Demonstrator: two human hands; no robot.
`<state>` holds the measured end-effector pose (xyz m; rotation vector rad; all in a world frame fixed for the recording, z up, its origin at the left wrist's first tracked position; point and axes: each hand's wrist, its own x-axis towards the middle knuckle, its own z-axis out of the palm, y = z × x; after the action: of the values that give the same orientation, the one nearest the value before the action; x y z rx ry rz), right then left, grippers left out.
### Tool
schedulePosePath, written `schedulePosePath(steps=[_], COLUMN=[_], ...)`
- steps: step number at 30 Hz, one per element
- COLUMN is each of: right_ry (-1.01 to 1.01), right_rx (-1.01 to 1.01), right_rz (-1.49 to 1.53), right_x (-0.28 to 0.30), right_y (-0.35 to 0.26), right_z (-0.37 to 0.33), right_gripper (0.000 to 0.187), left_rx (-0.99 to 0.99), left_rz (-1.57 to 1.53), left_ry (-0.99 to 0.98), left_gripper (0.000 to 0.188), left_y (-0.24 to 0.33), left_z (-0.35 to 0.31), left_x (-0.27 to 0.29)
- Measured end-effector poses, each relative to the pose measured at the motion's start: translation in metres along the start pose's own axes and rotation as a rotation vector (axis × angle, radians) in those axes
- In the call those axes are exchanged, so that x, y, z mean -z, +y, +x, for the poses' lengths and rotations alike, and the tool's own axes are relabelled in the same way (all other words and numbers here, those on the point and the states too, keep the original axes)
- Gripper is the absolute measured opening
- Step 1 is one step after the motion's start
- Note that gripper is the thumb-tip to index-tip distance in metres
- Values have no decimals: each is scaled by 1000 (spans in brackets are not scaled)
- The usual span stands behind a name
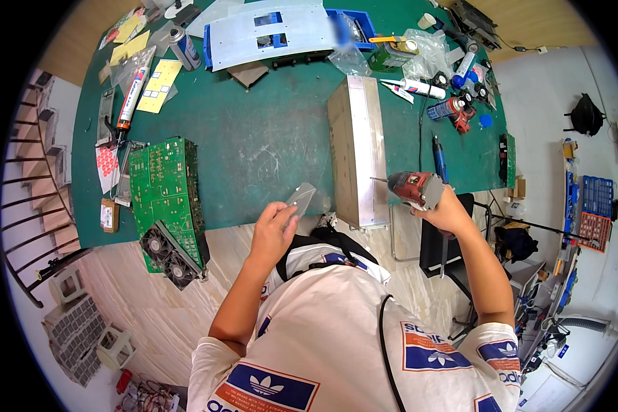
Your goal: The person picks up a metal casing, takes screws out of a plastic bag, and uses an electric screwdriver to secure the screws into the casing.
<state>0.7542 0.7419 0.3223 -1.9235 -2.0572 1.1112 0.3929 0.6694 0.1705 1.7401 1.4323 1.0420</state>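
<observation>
My right hand (450,214) is closed round the grip of a red and black power drill (415,189). The drill's thin bit points left, toward the side of a long metal case (368,151) standing at the table's near edge. Whether the bit touches the case I cannot tell. Between the fingers of my left hand (275,230) is a small clear plastic bag (301,198), held left of the case; its contents are too small to make out. Farther left lies a green circuit board (159,180) with black fans (169,253) at its near end, overhanging the table edge.
Across the back of the green table (254,137) lie a white metal panel (240,44), blue bins (360,24), a green can (390,56) and spray cans (184,48). A caulking gun (132,96) rests at left. A black chair (436,247) stands at right.
</observation>
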Motion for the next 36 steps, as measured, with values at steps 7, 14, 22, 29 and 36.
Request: schedulePosePath(steps=[7,14,22,29,36], right_ry=[-167,-329,-458,-465,-426], right_rx=[117,357,522,305,251], right_rz=[-467,-787,-1157,-791,-718], right_x=[34,49,40,49,46], right_y=[-11,-26,-37,-46,-42], right_z=[39,71,106,93,77], right_gripper=[32,70,50,47,38], left_rx=[41,48,40,101,37], left_rz=[-14,-18,-5,-35,-26], left_ry=[-36,-35,-2,24,67], left_gripper=[25,24,24,26,26], left_y=[3,6,9,10,7], left_z=[0,-2,-3,-7,-7], left_x=[-2,-3,-3,-4,-10])
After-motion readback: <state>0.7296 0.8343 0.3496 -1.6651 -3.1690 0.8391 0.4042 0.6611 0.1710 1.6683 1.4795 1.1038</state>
